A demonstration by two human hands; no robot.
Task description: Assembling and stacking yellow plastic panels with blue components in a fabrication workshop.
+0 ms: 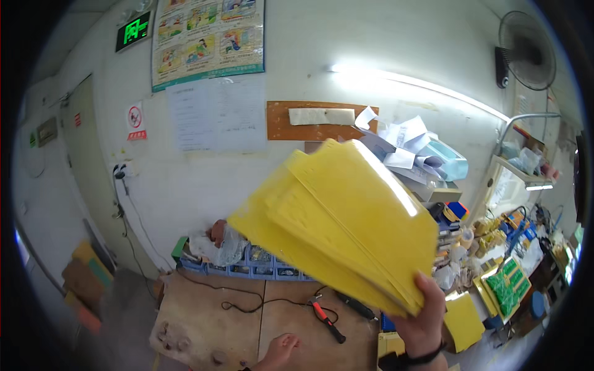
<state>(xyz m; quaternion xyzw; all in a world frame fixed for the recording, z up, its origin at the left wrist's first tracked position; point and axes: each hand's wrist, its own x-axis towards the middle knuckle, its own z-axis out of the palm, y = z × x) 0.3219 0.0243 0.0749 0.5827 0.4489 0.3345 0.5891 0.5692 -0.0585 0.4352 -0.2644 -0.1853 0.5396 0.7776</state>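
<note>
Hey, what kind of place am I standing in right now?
Probably a small electronics workshop. Green circuit boards lie on the bench at right, blue parts bins line the wall, and a red-handled tool sits on the wooden table. Your right hand holds yellow sheets.

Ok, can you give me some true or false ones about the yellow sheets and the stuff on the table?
1. The right hand holds a fanned stack of yellow sheets. True.
2. The sheets lie flat on the wooden table. False: they are lifted up in the air, above it.
3. The left hand grips the sheets too. False: it is low over the table, apart from them.
4. A red-handled tool lies on the table. True.
5. A black cable runs across the table. True.
6. The fan stands on the floor. False: it is mounted high on the wall.
</note>
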